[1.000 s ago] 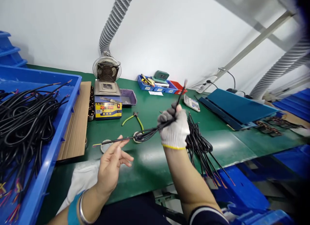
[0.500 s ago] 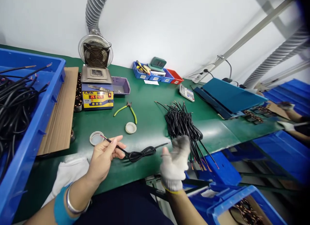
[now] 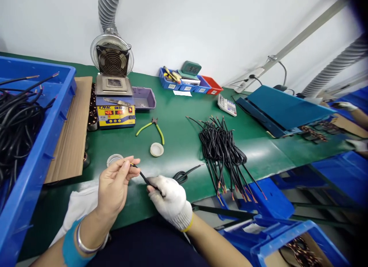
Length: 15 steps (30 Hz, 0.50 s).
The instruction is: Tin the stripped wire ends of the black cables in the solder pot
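My bare left hand point(image 3: 115, 184) pinches the stripped end of a black cable point(image 3: 184, 175) just above the green bench point(image 3: 178, 140). My right hand point(image 3: 169, 200), in a white knit glove, is closed on the same cable a little further along. The rest of the cable lies coiled on the bench beyond the glove. A bundle of black cables point(image 3: 222, 148) with coloured wire ends lies to the right, apart from both hands.
A blue bin of black cables point(image 3: 43, 144) stands at left beside a cardboard sheet point(image 3: 71, 133). A solder pot with fan point(image 3: 115, 102), green cutters point(image 3: 153, 129), two small round dishes point(image 3: 156, 149), a calculator point(image 3: 227, 105) and small parts bins point(image 3: 186, 87) sit further back. Another person's gloved hands point(image 3: 352, 106) work at far right.
My right hand put down the bunch it held up, swung low to the right, then came back and closed on the cable. My left hand took hold of the cable's end.
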{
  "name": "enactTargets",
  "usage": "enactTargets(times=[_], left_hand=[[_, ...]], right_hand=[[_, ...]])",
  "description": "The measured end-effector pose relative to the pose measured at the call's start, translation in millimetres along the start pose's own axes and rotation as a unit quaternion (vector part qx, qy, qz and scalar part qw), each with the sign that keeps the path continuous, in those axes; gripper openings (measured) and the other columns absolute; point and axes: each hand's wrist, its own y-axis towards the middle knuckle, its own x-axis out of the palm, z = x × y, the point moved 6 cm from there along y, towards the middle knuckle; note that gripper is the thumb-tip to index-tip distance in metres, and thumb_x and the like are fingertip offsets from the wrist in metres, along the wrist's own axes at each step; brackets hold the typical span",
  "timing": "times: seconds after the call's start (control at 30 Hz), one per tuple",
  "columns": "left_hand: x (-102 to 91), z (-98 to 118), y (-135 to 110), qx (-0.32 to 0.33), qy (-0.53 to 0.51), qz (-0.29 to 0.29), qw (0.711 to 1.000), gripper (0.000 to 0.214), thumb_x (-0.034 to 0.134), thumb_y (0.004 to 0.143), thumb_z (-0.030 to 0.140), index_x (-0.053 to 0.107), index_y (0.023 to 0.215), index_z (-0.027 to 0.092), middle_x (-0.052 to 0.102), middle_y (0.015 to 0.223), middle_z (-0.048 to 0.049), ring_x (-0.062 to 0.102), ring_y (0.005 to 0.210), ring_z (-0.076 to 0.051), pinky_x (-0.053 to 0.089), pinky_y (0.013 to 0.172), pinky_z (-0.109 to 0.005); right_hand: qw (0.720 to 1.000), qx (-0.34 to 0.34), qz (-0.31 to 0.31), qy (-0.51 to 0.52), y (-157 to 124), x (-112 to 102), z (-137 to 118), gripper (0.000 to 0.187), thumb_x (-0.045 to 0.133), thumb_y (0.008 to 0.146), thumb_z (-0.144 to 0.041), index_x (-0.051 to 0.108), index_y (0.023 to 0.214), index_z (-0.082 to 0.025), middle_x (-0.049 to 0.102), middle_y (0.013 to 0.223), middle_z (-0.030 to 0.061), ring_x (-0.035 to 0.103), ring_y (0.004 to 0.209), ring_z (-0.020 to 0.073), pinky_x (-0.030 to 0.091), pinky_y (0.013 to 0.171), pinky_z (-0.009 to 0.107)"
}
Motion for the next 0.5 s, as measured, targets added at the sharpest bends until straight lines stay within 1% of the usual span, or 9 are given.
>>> enactTargets(times=[0.07,0.13,0.2,0.27,0.5], left_hand=[[3.7,-1,-1,-0.018,0.002,-0.024,1.0,0.022,0.077,0.069,0.03,0.073,0.084,0.015,0.074,0.081,-0.0075,0.068,0.066,-0.014,0.057,0.064,-0.022],[7.0,-2,-2,-0.031,0.006,-0.046,0.998,0.022,0.077,0.069,0.03,0.074,0.085,0.015,0.074,0.085,-0.0086,0.069,0.068,-0.014,0.057,0.065,-0.022],[8.8,-2,-2,-0.036,0.01,-0.059,0.998,0.022,0.078,0.069,0.03,0.074,0.085,0.015,0.074,0.088,-0.0091,0.069,0.068,-0.014,0.057,0.066,-0.021],[9.2,-2,-1,-0.036,0.016,-0.064,0.997,0.022,0.078,0.068,0.03,0.074,0.083,0.015,0.074,0.09,-0.0093,0.069,0.07,-0.014,0.057,0.067,-0.021],[10.0,-8,-1,-0.046,0.055,-0.066,0.995,0.022,0.077,0.069,0.03,0.075,0.085,0.015,0.073,0.097,-0.0097,0.069,0.07,-0.014,0.056,0.065,-0.02]], right_hand=[[1.0,0.013,-0.026,0.007,-2,2,3,0.018,0.051,0.085,-0.029,0.065,0.094,-0.022,0.067,0.078,0.0007,0.062,0.071,0.0154,0.043,0.066,0.026],[0.996,0.046,-0.072,0.03,-2,6,7,0.018,0.053,0.084,-0.03,0.065,0.096,-0.023,0.068,0.081,0.0003,0.063,0.072,0.015,0.043,0.067,0.026],[0.989,0.084,-0.108,0.063,0,10,10,0.02,0.053,0.083,-0.031,0.064,0.099,-0.023,0.069,0.085,0.0001,0.063,0.074,0.014,0.044,0.068,0.024],[0.982,0.106,-0.128,0.086,2,12,11,0.022,0.053,0.084,-0.031,0.064,0.102,-0.024,0.07,0.086,-0.0002,0.063,0.076,0.0132,0.044,0.069,0.023],[0.979,0.082,-0.173,0.072,1,14,7,0.019,0.055,0.082,-0.031,0.064,0.097,-0.025,0.069,0.088,-0.0019,0.064,0.078,0.0138,0.042,0.067,0.023]])
